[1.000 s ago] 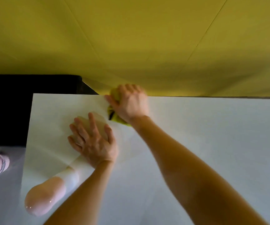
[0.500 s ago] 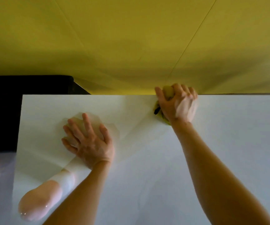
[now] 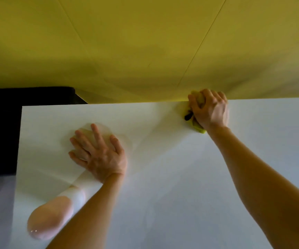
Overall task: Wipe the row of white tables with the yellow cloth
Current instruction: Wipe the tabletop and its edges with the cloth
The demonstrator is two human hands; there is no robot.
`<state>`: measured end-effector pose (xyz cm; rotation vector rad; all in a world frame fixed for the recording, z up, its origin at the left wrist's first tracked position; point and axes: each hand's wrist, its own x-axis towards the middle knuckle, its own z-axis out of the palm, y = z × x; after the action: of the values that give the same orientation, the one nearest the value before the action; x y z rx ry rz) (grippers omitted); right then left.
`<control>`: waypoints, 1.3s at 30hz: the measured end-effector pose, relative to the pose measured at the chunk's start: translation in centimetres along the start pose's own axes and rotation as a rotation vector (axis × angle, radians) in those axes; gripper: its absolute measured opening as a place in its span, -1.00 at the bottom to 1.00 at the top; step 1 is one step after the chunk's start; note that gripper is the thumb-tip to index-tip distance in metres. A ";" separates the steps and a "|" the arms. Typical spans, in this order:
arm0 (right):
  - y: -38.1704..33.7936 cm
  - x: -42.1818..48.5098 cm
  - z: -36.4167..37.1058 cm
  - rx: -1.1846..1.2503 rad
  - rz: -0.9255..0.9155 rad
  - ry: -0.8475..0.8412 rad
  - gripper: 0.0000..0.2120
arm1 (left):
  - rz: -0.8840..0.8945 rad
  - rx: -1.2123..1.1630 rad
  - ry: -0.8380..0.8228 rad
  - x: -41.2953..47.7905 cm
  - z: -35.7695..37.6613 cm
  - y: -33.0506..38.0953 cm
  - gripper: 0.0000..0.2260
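Yellow cloth (image 3: 199, 129), gripped in the curled right hand (image 3: 210, 109), is pressed at the far edge of the white table (image 3: 181, 177), upper right of centre. The left hand (image 3: 98, 156) is laid flat, fingers spread. Far-edge wiping is in hand; a nearer pass is judged due next.

No legible text, label, brand, number or sign in view. Only candidate: a small dark tab (image 3: 188, 116) on the crumpled yellow cloth (image 3: 199, 129), just left of the right hand (image 3: 210, 110) gripping it. It is too small and blurred to tell whether it carries any print.
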<state>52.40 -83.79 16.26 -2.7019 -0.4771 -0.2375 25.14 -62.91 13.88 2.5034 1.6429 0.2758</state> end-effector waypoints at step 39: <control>8.5 3.9 -2.2 0.202 -0.314 -0.180 -0.57 | 0.639 -0.010 -0.078 -12.9 0.3 15.5 -0.43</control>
<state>58.88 -90.90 16.26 -2.4526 -0.9288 -0.0266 34.06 -80.91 15.82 2.9125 0.7663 0.2384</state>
